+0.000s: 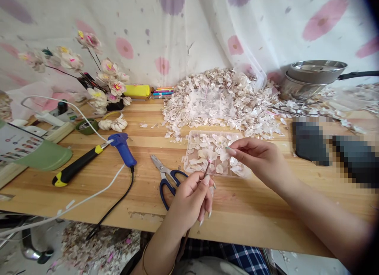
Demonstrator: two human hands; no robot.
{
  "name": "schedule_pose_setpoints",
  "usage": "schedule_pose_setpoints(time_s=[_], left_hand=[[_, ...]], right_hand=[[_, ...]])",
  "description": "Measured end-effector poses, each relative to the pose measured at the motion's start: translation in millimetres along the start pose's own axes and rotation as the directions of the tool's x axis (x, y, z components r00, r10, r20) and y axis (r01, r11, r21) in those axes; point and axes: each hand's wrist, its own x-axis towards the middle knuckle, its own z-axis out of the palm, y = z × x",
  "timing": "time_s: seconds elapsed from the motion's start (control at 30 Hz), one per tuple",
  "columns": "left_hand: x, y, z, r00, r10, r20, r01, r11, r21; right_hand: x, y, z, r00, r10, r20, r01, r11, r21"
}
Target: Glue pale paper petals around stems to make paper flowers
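Note:
My left hand (194, 196) is closed around a thin dark stem that carries a pale flower (207, 155) with a pinkish centre at its tip. Thumb and forefinger of my right hand (257, 154) are pinched together just right of the flower, over the petal box; a pale petal seems to be between them, though it is hard to make out. Beneath both hands lies a clear compartment box (187, 158) filled with whitish petals. Scissors (167, 178) with dark blue handles rest on the table beside my left hand.
A blue glue gun (122, 148) with its cord and a black-yellow utility knife (78, 166) lie at left. Behind the box rises a large heap of dried petals (177, 105). Finished flowers (103, 85) stand back left; metal pans (308, 79) sit back right.

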Motion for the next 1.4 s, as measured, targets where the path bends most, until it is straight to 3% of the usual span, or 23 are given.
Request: schedule_pose_setpoints(time_s=[0.23, 0.67, 1.13, 1.23, 1.4], left_hand=[[-2, 6, 3.0, 1.0, -0.015, 0.022, 0.014, 0.999, 0.032], [-2, 5, 2.5, 0.999, -0.026, 0.047, 0.024, 0.999, 0.045], [-3, 6, 1.2, 0.997, -0.022, 0.07, 0.022, 1.0, 0.002], [-1, 6, 1.7, 0.997, -0.027, 0.07, 0.028, 1.0, -0.006], [-1, 6, -0.4, 0.997, -0.023, 0.072, 0.026, 0.999, -0.029]], right_hand=[[-3, 1, 11, 0.999, -0.022, 0.033, 0.023, 0.999, -0.035], [-6, 7, 17, 0.994, -0.106, -0.023, 0.102, 0.984, -0.149], [-5, 11, 18, 0.956, -0.295, 0.0, 0.283, 0.918, -0.278], [-6, 11, 17, 0.928, -0.372, -0.02, 0.347, 0.883, -0.316], [-6, 9, 11, 0.841, -0.541, -0.001, 0.502, 0.781, -0.373]])
